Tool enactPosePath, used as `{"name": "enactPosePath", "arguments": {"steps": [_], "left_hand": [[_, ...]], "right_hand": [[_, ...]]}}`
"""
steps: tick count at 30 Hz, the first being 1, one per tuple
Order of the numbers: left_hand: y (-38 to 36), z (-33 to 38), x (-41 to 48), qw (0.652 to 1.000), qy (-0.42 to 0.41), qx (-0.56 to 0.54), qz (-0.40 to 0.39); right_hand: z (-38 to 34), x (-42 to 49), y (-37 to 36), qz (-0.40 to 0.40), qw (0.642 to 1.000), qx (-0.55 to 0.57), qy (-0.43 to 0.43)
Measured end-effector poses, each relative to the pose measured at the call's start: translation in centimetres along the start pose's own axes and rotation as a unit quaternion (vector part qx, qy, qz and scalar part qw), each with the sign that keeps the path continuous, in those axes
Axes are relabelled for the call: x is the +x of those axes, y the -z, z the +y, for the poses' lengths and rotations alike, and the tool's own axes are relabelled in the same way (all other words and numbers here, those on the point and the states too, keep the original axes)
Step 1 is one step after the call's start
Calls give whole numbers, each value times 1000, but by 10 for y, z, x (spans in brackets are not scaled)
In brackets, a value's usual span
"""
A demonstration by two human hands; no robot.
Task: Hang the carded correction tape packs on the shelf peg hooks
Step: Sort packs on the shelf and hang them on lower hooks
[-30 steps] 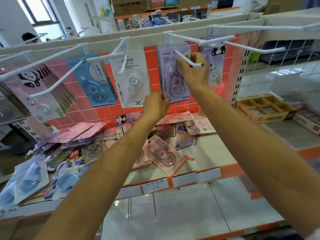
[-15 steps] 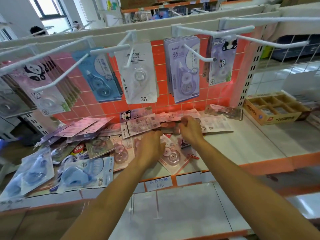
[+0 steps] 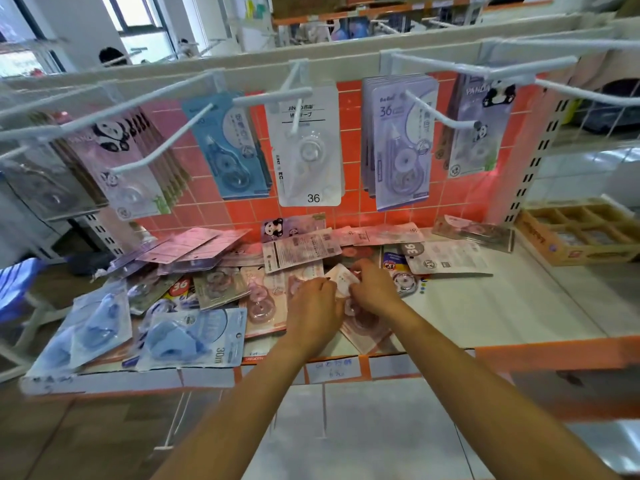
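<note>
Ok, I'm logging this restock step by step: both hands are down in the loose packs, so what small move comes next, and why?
Probably lift the pink carded pack clear of the rest. The left hand and right hand seem to pinch its edges, it lies among other packs on the shelf, and the peg hooks are above.

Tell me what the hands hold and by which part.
Left hand and right hand both pinch a pink correction tape pack by its upper card edge.

Both bare forearms reach forward and converge; the left hand (image 3: 313, 306) and right hand (image 3: 374, 289) sit knuckles up, nearly touching; curled fingers pinch one carded pack (image 3: 341, 278) between them.
</note>
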State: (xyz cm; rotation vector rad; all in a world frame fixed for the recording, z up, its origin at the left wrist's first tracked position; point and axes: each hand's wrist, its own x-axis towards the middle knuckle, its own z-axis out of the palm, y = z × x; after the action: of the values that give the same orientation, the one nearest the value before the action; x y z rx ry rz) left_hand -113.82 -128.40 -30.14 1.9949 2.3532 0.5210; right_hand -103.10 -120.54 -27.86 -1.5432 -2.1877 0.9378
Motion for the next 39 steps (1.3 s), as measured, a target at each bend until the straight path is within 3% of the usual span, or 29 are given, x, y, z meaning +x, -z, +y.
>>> {"name": "enactPosePath", "arguments": {"steps": [13,18,21,23,26,29,39], "left_hand": [[1,-5,-13,994,-19,-97,37],[11,18,-24,981,-13,-187,39],[22,27,-30,969,3,-246,25],[30,27,-34,948,47,-314,-1],[41,23,-44,886,109,-448,-47],[50,16,-62,839,118,-526,-66],[70,-52,-147,874,146,-459,-65]], "right_hand": [[6,-12,53,57,994,80,-49],[6,-20,60,85,966,240,-40],[-3,-31,55,88,932,349,-36],[-9,-38,53,98,920,377,-35],[-18,-49,46,117,909,398,-33],[-31,-65,38,116,897,425,-31],[-75,-130,-25,95,901,423,-12]]}}
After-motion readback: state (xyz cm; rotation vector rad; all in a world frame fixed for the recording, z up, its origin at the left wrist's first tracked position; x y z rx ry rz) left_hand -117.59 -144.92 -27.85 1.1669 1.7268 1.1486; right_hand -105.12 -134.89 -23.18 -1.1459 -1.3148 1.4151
